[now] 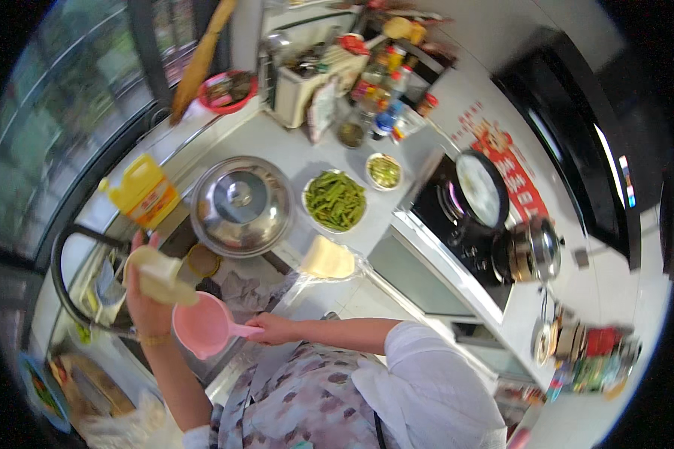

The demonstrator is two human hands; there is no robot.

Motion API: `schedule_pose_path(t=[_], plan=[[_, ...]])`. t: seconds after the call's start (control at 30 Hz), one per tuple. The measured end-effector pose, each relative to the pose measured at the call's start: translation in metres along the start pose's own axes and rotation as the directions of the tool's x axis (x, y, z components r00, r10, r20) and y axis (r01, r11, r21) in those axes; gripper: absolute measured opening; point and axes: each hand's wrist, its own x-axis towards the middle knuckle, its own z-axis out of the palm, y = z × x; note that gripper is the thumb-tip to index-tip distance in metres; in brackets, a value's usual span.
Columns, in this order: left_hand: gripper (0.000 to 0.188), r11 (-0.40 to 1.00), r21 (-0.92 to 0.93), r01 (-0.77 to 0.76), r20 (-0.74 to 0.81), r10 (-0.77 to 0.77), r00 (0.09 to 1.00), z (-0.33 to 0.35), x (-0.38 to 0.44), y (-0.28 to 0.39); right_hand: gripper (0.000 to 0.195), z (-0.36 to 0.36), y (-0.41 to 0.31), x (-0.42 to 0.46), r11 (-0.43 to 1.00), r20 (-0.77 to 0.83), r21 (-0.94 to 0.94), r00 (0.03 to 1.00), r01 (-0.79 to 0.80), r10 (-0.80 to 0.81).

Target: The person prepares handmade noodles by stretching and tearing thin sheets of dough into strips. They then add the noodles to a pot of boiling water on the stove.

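My right hand [274, 328] grips the handle of a pink plastic water dipper [202, 325], held over the sink area near my apron. No contents can be made out in its bowl. In my left hand [146, 308] is a cream-coloured bowl or cup [160, 275], blurred and tilted, just above and left of the dipper. Its inside cannot be made out. Beneath both hands lies the sink [247, 320], partly hidden, with a crumpled grey cloth [241, 289] by its far side. A black curved faucet [59, 275] rises left of my left hand.
A lidded steel pot [241, 205], a bowl of green beans [335, 201], a small bowl of chopped greens [383, 172] and a yellow jug [143, 193] stand on the counter. Right, a frying pan [480, 188] and a steel pot [531, 250] sit on the black gas stove [455, 236].
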Motion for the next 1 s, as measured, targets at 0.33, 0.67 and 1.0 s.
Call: schedule_pose_path(t=[0.33,0.67,1.0], plan=[[0.053,0.958,0.271,-0.089,-0.049,0.107,0.993,0.063,-0.085,0.006,0.017,-0.06,-0.058,-0.238,0.891,-0.57,0.388,0.821,0.237,0.03],[0.043,0.778,0.627,-0.025,-0.244,0.226,0.943,0.076,-0.108,-0.061,0.014,-0.201,-0.075,-0.474,0.927,-0.976,-0.189,0.041,0.325,-0.213],[0.047,0.738,0.675,-0.014,-0.305,0.296,0.905,0.094,-0.107,-0.113,0.023,-0.365,0.041,-0.615,0.774,-0.889,-0.232,-0.195,-0.588,-0.415]])
